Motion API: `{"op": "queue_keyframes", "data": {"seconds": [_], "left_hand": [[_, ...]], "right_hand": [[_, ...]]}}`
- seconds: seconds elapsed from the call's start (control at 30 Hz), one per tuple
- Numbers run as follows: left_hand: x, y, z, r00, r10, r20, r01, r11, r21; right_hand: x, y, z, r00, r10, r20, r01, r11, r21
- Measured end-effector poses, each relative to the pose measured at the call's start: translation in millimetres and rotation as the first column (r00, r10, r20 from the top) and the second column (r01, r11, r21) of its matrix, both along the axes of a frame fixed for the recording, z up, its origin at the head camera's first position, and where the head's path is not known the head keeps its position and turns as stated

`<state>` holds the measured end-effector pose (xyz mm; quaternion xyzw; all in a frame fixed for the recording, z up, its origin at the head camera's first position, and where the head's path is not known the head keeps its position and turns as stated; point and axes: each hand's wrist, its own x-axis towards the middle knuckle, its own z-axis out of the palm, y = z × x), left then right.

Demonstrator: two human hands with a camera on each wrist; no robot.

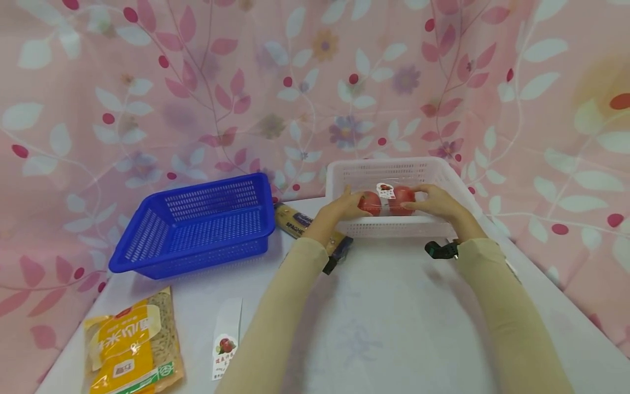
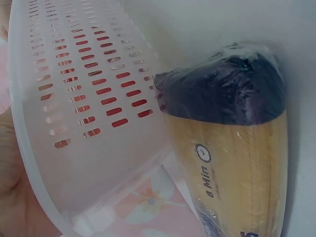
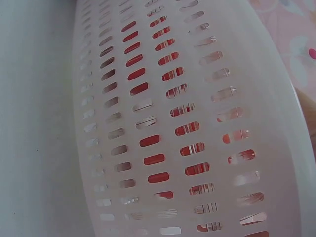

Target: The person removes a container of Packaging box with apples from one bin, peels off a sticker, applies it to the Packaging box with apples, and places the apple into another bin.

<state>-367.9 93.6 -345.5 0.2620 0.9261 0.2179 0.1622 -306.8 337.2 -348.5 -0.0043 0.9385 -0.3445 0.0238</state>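
A white slotted plastic basket stands at the back right of the table. Inside it lies a clear pack of red, apple-like fruit with a small white label. My left hand grips the pack's left end and my right hand its right end, both reaching over the near rim. Red patches of the fruit show through the slots of the basket wall in the left wrist view and of the basket wall in the right. Both wrist views leave most of the fingers hidden.
A spaghetti bag lies between the white basket and a blue slotted basket on the left. At the front left are a yellow-and-clear food bag and a white paper strip with a fruit picture. Floral cloth hangs behind the table.
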Motion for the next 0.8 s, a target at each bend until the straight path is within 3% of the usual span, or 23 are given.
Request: {"op": "queue_keyframes", "data": {"seconds": [0.3, 0.53, 0.8], "left_hand": [[-2.6, -1.5, 2.5, 0.999, -0.027, 0.030, 0.027, 1.000, 0.015], [-1.7, -2.1, 2.4, 0.998, -0.057, -0.007, 0.056, 0.998, -0.023], [6.8, -2.1, 6.5, 0.999, -0.050, 0.002, 0.050, 0.997, -0.054]], "right_hand": [[-1.6, 1.3, -1.7, 1.000, -0.005, 0.023, 0.005, 1.000, 0.003], [-1.7, -0.2, -2.8, 1.000, 0.015, 0.005, -0.016, 0.999, 0.036], [-0.3, -5.0, -2.0, 0.998, -0.009, -0.061, 0.020, 0.981, 0.194]]}}
